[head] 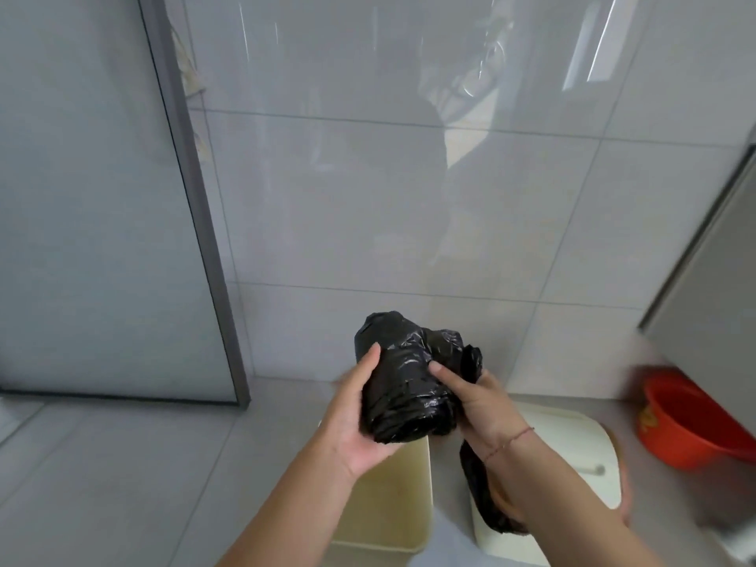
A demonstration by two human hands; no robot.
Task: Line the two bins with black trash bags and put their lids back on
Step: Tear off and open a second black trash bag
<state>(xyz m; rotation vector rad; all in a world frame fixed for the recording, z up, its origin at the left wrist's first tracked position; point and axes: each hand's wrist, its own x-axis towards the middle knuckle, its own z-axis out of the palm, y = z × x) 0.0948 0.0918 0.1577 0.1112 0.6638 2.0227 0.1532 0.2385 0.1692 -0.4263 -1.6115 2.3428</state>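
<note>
Between both hands, above the bins | left hand [360,419] fingers wrapped on black bag roll [405,382] | right hand [482,407] fingers pinched its loose end | advice: steady roll, peel one bag | cream bin [392,505] unlined below left fingers

I see my left grip [360,419] and right grip [478,403] clasping a crumpled black plastic trash bag bundle [405,386] above two cream rectangular plastic bins [392,497] on the floor.

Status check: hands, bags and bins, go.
Left hand and right hand both grip the bag roll. Left bin open, unlined. Right bin behind the forearm, black plastic hanging over it. Nothing blocking.
</note>
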